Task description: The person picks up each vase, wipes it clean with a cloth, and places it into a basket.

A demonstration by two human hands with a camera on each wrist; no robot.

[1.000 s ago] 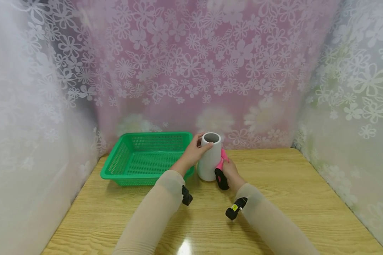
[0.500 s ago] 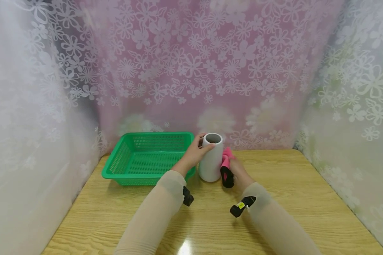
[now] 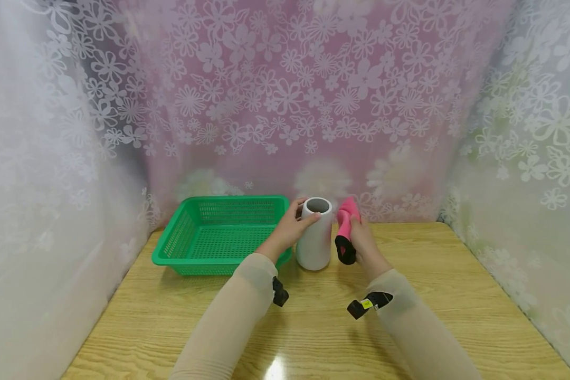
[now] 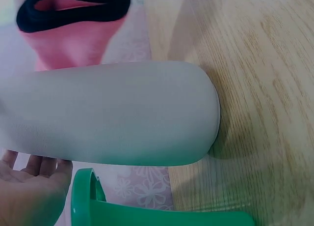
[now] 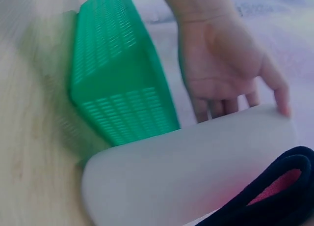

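Note:
A white vase (image 3: pixel 313 243) stands upright on the table, its round mouth open at the top. My left hand (image 3: pixel 288 228) holds it near the rim, thumb on the front side and fingers around the left and back. In my right hand (image 3: pixel 363 240) is a folded pink cloth (image 3: pixel 345 224) with a black edge, gripped just right of the vase with a small gap between them. The left wrist view shows the cloth's black edge (image 4: pixel 73 24) as a loop beside the vase (image 4: pixel 122 113). The right-hand fingers are mostly hidden by the cloth.
A green perforated plastic basket (image 3: pixel 220 263) stands left of the vase, close to my left forearm. Wood-grain table (image 3: pixel 432 285) extends to the right and front. A floral curtain (image 3: pixel 285 105) hangs behind the table and along both sides.
My right hand has drawn the pink cloth off the vase's side, moving it rightward and up. The left hand and the vase stay nearly in place.

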